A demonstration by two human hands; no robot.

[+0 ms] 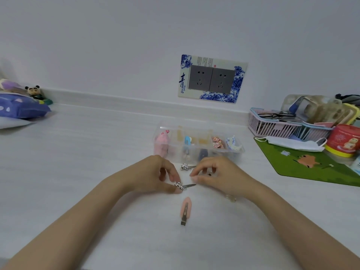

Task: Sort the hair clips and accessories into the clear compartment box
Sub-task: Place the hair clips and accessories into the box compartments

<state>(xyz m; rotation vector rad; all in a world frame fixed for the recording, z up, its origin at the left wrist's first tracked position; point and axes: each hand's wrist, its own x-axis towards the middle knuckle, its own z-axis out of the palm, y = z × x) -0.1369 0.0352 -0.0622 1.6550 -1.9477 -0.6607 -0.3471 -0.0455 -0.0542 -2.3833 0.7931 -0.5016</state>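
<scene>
Head cam: my left hand (pixel 165 177) pinches the silver clip (pixel 181 186), right hand (pixel 214 175) curled by its tip, grip unclear.

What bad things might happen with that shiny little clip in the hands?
The left hand only pinches the silver bow clip by its bow end, so it might slip. The pink clip lies loose near both hands and might get swept away. The second silver clip beside the right hand might get knocked.
</scene>
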